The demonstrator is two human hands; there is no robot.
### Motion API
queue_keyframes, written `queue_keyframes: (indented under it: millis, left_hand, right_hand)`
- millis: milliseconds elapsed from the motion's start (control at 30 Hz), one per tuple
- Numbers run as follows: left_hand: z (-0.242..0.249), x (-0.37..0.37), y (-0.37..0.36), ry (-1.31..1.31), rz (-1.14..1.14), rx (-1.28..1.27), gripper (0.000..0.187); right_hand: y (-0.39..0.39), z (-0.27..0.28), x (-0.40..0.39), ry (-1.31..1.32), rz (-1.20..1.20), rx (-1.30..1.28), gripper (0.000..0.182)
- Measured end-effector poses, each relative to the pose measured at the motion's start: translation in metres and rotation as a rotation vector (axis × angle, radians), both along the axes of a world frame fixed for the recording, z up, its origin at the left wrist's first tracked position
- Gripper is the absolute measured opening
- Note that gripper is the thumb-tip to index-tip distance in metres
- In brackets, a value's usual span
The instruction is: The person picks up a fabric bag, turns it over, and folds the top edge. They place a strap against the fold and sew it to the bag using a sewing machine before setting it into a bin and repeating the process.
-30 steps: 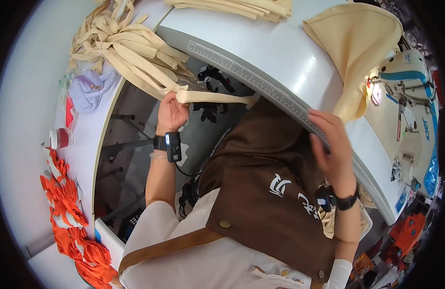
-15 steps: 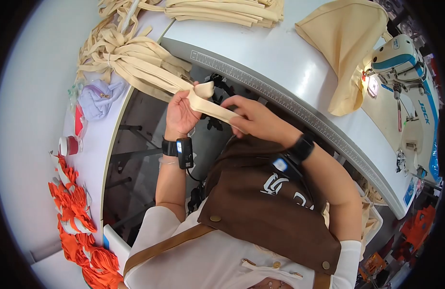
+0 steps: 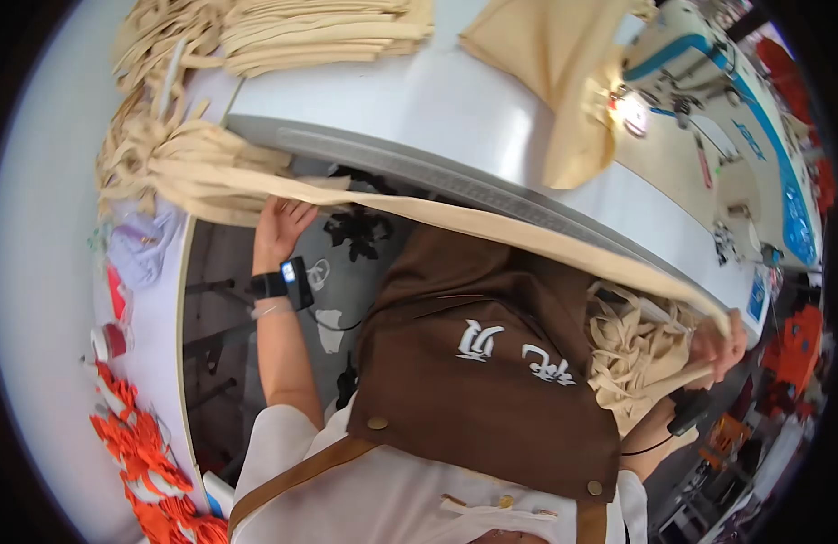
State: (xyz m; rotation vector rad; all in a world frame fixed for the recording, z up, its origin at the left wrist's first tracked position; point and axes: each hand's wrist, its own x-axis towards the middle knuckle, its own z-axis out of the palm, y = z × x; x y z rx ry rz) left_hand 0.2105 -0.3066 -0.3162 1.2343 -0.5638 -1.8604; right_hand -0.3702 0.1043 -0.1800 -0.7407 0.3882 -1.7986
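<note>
Closest to me, my brown apron [image 3: 491,381] fills the lower middle of the view. Just past it on my right, my right hand [image 3: 720,343] is closed around the end of a beige fabric strap [image 3: 491,227], beside a heap of loose beige straps [image 3: 632,349]. The strap runs taut across the front of the white sewing table [image 3: 491,109] to my left hand [image 3: 281,228], whose fingers are spread beneath it, touching it. Beyond that hand lies a bundle of beige straps [image 3: 179,159] on the side table. Orange fabric pieces [image 3: 133,444] lie at far left. Farther back sit stacked straps [image 3: 319,32], a beige bag [image 3: 550,63], and the sewing machine [image 3: 709,82].
</note>
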Motion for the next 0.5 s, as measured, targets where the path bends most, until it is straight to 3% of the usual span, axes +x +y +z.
queue_keyframes:
  millis: [67,100,167,200,233,300,400,500]
  left_hand:
    - [-0.002,0.003,0.012,-0.287,-0.32,-0.079,0.043]
    - [0.025,-0.016,0.025,-0.535,-0.494,-0.12,0.041]
    - [0.044,-0.03,0.032,-0.816,-0.886,-0.191,0.042]
    - [0.067,-0.046,0.043,-0.801,-0.964,-0.244,0.038]
    - [0.085,-0.063,0.045,-0.76,-1.059,-0.284,0.03]
    - [0.12,-0.095,0.055,-0.558,-1.135,-0.43,0.024]
    - [0.164,-0.149,0.072,-0.356,-1.182,-0.587,0.027]
    - [0.181,-0.201,0.088,-0.233,-1.212,-0.676,0.038]
  right_hand:
    - [0.042,0.017,-0.004,-0.242,-0.183,-0.062,0.031]
    - [0.057,0.025,0.002,-0.385,-0.292,-0.061,0.037]
    - [0.069,0.022,0.011,-0.08,-0.536,0.157,0.037]
    - [0.076,0.021,0.015,0.067,-0.642,0.287,0.039]
    - [0.049,0.025,0.033,0.372,-0.641,0.5,0.035]
    - [0.004,0.032,0.059,0.745,-0.524,0.806,0.028]
    - [-0.066,0.037,0.088,0.854,-0.263,0.964,0.036]
    - [-0.103,0.024,0.104,0.824,0.002,0.896,0.038]
